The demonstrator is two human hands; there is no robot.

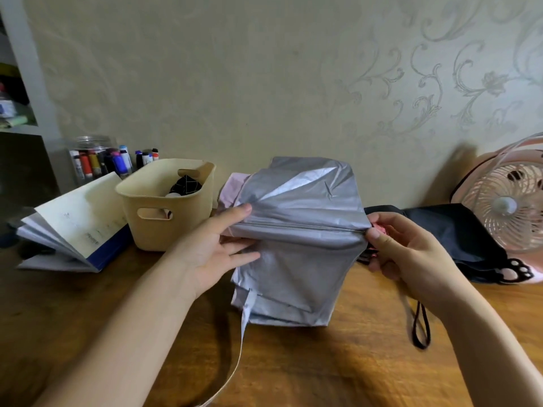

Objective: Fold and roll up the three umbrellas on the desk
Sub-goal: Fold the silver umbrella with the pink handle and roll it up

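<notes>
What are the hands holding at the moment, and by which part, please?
Both hold the silver umbrella: left hand grips its canopy's left end, right hand pinches the right end.

A silver umbrella (pixel 296 227) (pink underneath) hangs loosely collapsed above the desk, a black umbrella (pixel 458 239) lying right.

Home room – patterned wallpaper (pixel 411 69), wooden desk (pixel 352 362), pink fan (pixel 505 198), marker jar (pixel 94 160)

Both hands (pixel 217 245) seemingly in pinching grips
</notes>
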